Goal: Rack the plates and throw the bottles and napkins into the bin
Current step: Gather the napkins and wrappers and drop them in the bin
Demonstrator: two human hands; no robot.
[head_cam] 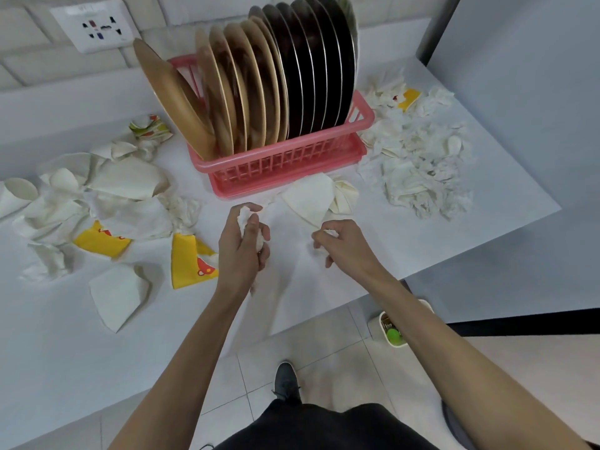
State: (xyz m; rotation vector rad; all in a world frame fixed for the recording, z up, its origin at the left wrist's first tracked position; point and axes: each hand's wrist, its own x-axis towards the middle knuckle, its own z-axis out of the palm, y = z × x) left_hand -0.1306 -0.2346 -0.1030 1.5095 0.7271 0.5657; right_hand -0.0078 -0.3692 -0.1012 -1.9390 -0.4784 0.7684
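A pink dish rack (285, 164) at the back of the white counter holds several tan plates (246, 86) and several dark plates (315, 69) standing on edge. In front of the rack, my left hand (242, 245) grips a crumpled white napkin (244, 217). My right hand (344, 241) pinches a small piece of white napkin (331, 233) just above the counter. Loose white napkins lie in a heap (418, 157) right of the rack and in another spread (107, 190) to the left, mixed with yellow printed napkins (188, 264).
A small cream bin (394, 329) with a green item inside stands on the tiled floor below the counter's right front edge. A wall socket (97, 26) is at the back left. A grey panel rises on the right. My shoe (285, 381) shows on the floor.
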